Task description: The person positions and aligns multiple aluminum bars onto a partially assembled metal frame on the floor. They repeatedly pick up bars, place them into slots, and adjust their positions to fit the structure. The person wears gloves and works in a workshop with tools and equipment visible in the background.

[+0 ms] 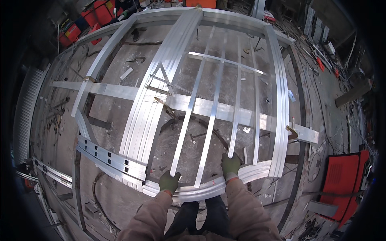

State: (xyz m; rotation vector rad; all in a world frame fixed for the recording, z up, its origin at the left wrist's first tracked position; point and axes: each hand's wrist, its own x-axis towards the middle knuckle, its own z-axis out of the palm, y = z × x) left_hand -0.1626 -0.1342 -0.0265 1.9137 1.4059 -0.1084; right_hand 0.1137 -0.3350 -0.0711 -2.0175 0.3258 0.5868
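Finger closure, both sides

Green-gloved left hand [169, 183]: fingers curled around lower end of leftmost slim silver metal bar [189, 116]. Green-gloved right hand [230, 165]: fingers likewise clamped on third slim silver metal bar [234, 132]. Both bars lie across broad silver metal crossbeam [205, 107].

The lower edge crops both sleeves [145, 219]; finger positions on left hand [169, 183] and right hand [230, 166] are unclear.

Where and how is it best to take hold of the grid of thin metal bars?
I would grip the grid by the near ends of two long bars, from the near side, one hand each: the bars look slim, and these ends point that way, where the left hand and right hand are.
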